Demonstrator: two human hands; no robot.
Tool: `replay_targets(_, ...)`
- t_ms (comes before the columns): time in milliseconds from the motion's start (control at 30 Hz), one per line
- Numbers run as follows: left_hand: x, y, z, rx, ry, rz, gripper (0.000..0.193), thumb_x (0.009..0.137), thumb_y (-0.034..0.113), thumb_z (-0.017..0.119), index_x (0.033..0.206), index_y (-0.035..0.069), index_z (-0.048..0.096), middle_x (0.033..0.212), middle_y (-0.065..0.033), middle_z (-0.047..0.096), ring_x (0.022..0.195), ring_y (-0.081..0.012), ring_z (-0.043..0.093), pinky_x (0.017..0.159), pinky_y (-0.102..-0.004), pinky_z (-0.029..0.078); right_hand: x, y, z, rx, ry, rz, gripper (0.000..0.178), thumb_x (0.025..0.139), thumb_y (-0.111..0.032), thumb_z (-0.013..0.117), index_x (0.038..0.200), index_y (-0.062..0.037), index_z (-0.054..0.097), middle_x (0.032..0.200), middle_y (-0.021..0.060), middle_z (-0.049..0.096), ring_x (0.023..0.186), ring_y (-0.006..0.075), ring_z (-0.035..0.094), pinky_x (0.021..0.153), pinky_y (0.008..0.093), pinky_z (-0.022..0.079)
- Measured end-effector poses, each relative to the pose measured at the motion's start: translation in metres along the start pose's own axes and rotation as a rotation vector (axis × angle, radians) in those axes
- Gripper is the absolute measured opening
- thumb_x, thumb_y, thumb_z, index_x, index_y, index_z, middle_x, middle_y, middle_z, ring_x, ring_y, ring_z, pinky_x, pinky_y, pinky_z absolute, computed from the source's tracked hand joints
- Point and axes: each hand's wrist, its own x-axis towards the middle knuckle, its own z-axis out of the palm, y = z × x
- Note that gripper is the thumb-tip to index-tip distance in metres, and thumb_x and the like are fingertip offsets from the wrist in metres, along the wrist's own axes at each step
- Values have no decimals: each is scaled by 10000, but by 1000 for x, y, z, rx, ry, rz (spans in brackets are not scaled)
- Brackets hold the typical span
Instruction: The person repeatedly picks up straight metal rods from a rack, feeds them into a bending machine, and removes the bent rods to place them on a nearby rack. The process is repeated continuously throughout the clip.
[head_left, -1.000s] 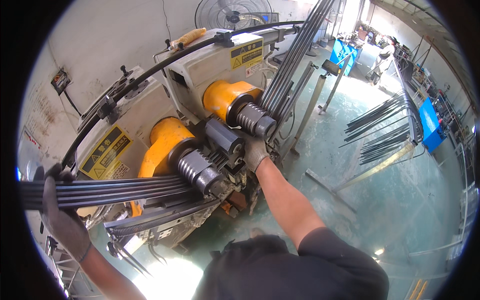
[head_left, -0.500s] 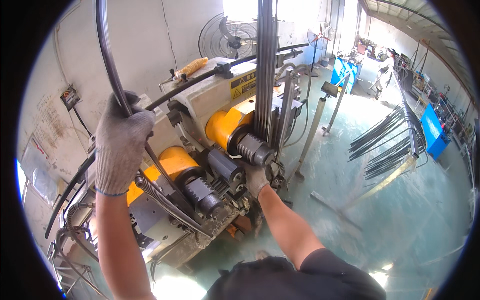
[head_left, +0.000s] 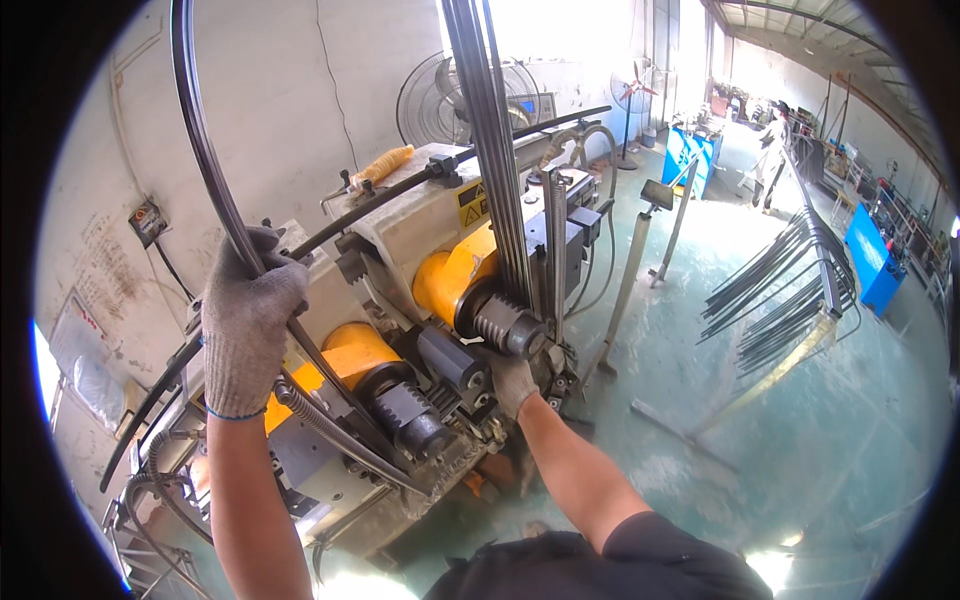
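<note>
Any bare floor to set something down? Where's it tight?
Bare: green floor between the slanted post and the rod rack. Crowded: around the orange machine heads, with the right hand tucked in and the left hand gripping black bars.

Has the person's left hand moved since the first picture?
Yes. The left hand has gone up and to the right in the picture, closer to the left yellow machine cover.

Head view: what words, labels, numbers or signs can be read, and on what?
No wording reads clearly.
Yellow rectangular warning label, on pale grey metal machine housing: black triangle visible; lettering too small, partly hidden.
Small dark rectangular box, on white wall: markings too blurred.
Pale hanging sheet, same wall: too blurred.
</note>
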Motion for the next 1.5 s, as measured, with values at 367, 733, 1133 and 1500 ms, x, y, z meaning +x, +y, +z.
replay_targets(367,-1,1,1,19,6,3,445,933,178,769,1303,-28,632,943,-43,686,789,-133,681,725,-298,549,-1,0,3,126,-14,-75,147,1002,-144,819,1125,-86,765,849,5,696,590,94,599,495,280,435)
replay_targets(733,-1,11,1,78,21,-4,420,966,205,800,1284,-26,652,978,-52,681,840,-137,684,766,-304,578,8,16,3,161,-16,-107,264,1000,-155,820,1239,-54,765,1000,22,743,753,98,672,604,290,514)
replay_targets(1133,23,49,-5,-22,196,32,590,946,310,777,1373,-74,643,1020,-109,699,855,-190,697,798,-315,568,17,27,-1,97,11,-90,301,976,-105,844,1261,-27,782,1080,60,785,908,153,718,804,346,570)
replay_targets(1500,-4,4,-32,-63,-37,-68,375,975,62,683,1333,-39,634,1049,-111,772,908,-203,746,870,-366,622,19,60,-13,161,-55,-29,204,1031,-163,762,1164,-23,828,1002,41,784,892,149,727,824,322,575)
